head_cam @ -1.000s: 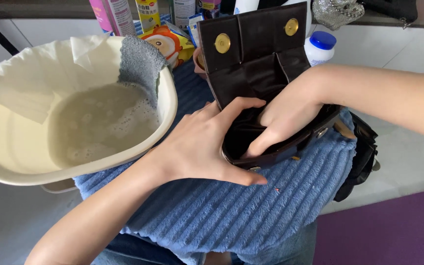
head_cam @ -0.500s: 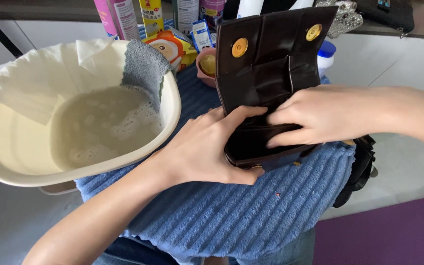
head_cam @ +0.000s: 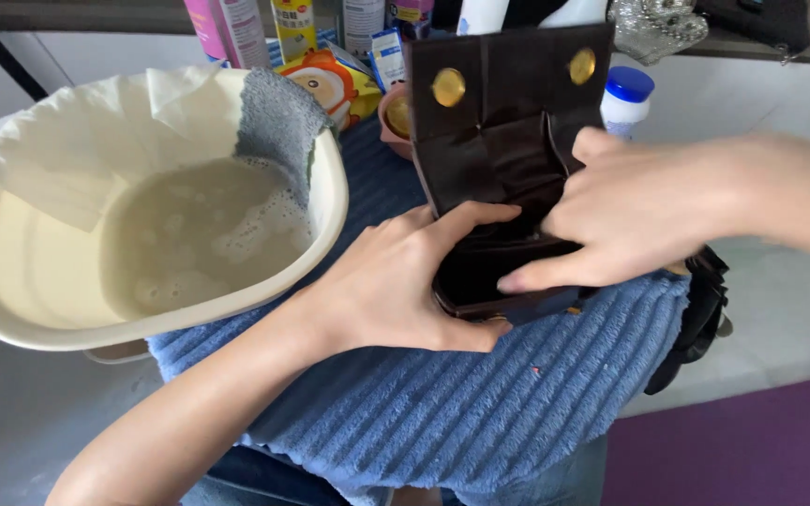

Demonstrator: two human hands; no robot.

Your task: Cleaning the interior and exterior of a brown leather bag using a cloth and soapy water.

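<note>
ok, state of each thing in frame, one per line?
Brown bag: flap raised, mouth open.
Left hand: gripping the bag's front edge.
Right hand: fingers at the bag's mouth.
Basin: holds cloudy, foamy water.
Grey cloth: draped over the basin rim.
Blue towel: spread under the bag.

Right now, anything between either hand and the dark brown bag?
Nothing visible. The left hand grips the dark brown bag at its open edge, and the right hand rests fingers on the same opening. The bag sits on the blue towel.
</note>
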